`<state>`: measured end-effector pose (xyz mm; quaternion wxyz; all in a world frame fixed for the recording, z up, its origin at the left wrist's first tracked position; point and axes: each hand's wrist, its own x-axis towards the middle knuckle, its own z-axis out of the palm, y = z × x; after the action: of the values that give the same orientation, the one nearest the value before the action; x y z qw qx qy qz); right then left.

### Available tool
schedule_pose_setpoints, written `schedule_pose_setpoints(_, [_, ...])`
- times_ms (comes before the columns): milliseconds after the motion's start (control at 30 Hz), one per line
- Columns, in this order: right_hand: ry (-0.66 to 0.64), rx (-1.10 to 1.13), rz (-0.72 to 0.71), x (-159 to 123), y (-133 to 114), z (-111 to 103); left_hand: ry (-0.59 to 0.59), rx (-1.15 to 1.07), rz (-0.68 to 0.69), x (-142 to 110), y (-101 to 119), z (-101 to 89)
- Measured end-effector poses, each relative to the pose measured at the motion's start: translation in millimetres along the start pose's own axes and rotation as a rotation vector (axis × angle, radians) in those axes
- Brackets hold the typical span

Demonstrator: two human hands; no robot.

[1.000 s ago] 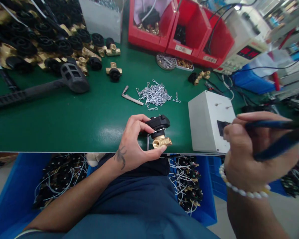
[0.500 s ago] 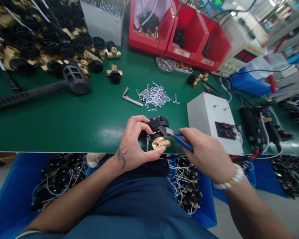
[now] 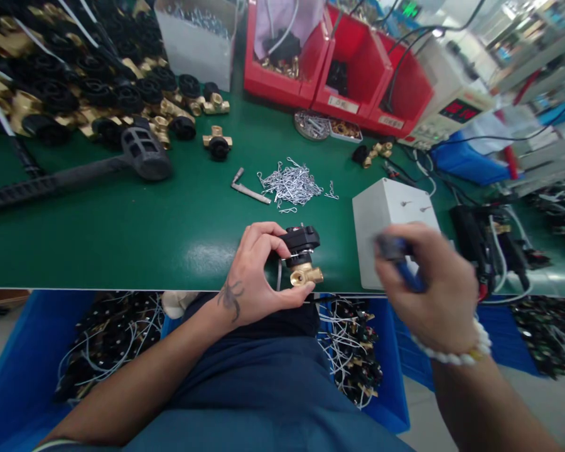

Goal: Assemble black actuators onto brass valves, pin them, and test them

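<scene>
My left hand (image 3: 258,267) grips a brass valve with a black cap (image 3: 304,274) at the front edge of the green bench. Its thumb presses under the brass body and its fingers rest on the black top; a thin metal clip shows at the neck between. To the right, my right hand (image 3: 435,285) is closed around blue-handled pliers (image 3: 405,260), blurred by motion, in front of the white box (image 3: 374,207). Beyond the valve lies a heap of silver spring clips (image 3: 292,184), with a bent grey rod (image 3: 250,191) on its left.
A black mallet (image 3: 144,157) and many brass valves (image 3: 98,94) occupy the left. Red bins (image 3: 282,81) and a power supply (image 3: 452,113) stand behind. Blue crates (image 3: 390,376) of wired parts sit below the bench edge.
My right hand has pulled the pliers off the valve, moving right to in front of the white box. My left hand still holds the valve in nearly the same place.
</scene>
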<state>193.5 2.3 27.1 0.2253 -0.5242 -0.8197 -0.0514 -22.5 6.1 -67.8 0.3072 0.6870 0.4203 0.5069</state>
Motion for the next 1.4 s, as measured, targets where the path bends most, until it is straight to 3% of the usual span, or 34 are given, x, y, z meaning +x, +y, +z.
schedule_pose_setpoints(67, [0.247,0.042,0.152,-0.9,0.8,-2.3,0.008,-0.014,-0.031,-0.4,-0.6,-0.8])
schedule_pose_setpoints(100, [0.251,0.043,0.158,-1.4,1.5,-2.3,0.009,-0.017,-0.035,-0.5,-0.8,-1.2])
schedule_pose_setpoints(133, [0.155,0.029,0.116,-1.6,2.2,-1.9,0.008,-0.017,-0.029,-0.7,-0.9,-1.5])
schedule_pose_setpoints(233, [-0.312,-0.050,-0.099,-0.2,3.1,-2.3,0.010,-0.004,-0.005,-1.1,-0.9,-1.4])
schedule_pose_setpoints(267, [-0.369,-0.063,-0.118,0.5,2.6,-3.7,0.013,-0.002,-0.006,-1.1,-0.8,-1.2])
schedule_pose_setpoints(300, [-0.337,-0.059,-0.100,1.0,1.8,-5.4,0.014,-0.003,-0.007,-1.1,-0.6,-0.9])
schedule_pose_setpoints(400, [0.074,0.037,0.119,-0.1,-1.7,-8.1,0.018,-0.006,0.006,-0.8,-0.1,-0.6])
schedule_pose_setpoints(433, [0.158,0.063,0.168,-0.8,-2.5,-7.3,0.019,-0.003,0.013,-0.6,0.0,-0.7])
schedule_pose_setpoints(500, [0.087,0.075,0.139,-1.4,-2.6,-4.0,0.017,0.008,0.020,-0.4,0.2,-1.2])
schedule_pose_setpoints(567, [-0.200,0.055,-0.009,-0.2,-0.9,-1.8,0.022,0.018,0.022,-0.6,0.1,-1.6])
schedule_pose_setpoints(600, [-0.300,0.037,-0.067,0.9,0.1,-1.9,0.024,0.020,0.021,-0.7,-0.1,-1.7])
schedule_pose_setpoints(633, [-0.315,0.024,-0.082,2.0,1.0,-2.7,0.024,0.021,0.020,-0.8,-0.3,-1.7])
schedule_pose_setpoints(667, [-0.240,0.010,-0.046,2.8,1.7,-3.9,0.022,0.020,0.021,-1.0,-0.6,-1.6])
schedule_pose_setpoints(767, [0.147,0.015,0.161,3.0,1.8,-5.5,0.018,0.016,0.024,-1.1,-1.1,-1.3])
schedule_pose_setpoints(800, [0.168,0.028,0.183,2.5,1.7,-4.5,0.016,0.015,0.024,-1.2,-1.1,-1.2])
schedule_pose_setpoints(833, [0.106,0.039,0.167,2.2,1.6,-3.1,0.016,0.017,0.022,-1.2,-1.1,-1.3])
schedule_pose_setpoints(933, [-0.310,0.043,-0.010,2.4,2.6,-0.7,0.018,0.025,0.015,-1.4,-0.8,-1.4])
schedule_pose_setpoints(967, [-0.360,0.035,-0.026,2.8,3.1,-1.5,0.019,0.027,0.015,-1.4,-0.7,-1.5])
schedule_pose_setpoints(1000, [-0.310,0.027,0.004,3.1,3.5,-2.8,0.021,0.027,0.017,-1.5,-0.6,-1.5])
schedule_pose_setpoints(1100, [0.081,0.045,0.160,3.4,3.4,-6.0,0.021,0.023,0.028,-1.4,-0.3,-1.4])
schedule_pose_setpoints(1133, [0.117,0.063,0.161,3.3,2.8,-5.8,0.025,0.024,0.031,-1.3,-0.2,-1.3])
schedule_pose_setpoints(1167, [0.073,0.079,0.126,3.4,2.0,-5.0,0.026,0.028,0.033,-1.3,0.0,-1.2])
schedule_pose_setpoints(1267, [-0.336,0.073,-0.075,4.4,-0.8,-3.1,0.010,0.053,0.054,-1.4,0.5,-0.8])
schedule_pose_setpoints(1300, [-0.379,0.065,-0.091,4.7,-1.4,-3.5,0.005,0.058,0.061,-1.5,0.6,-0.7])
schedule_pose_setpoints(1333, [-0.327,0.058,-0.057,4.8,-1.7,-4.4,0.005,0.057,0.063,-1.6,0.6,-0.6])
schedule_pose_setpoints(1400, [-0.071,0.056,0.084,4.2,-1.5,-6.3,0.019,0.042,0.047,-1.7,0.2,-0.5])
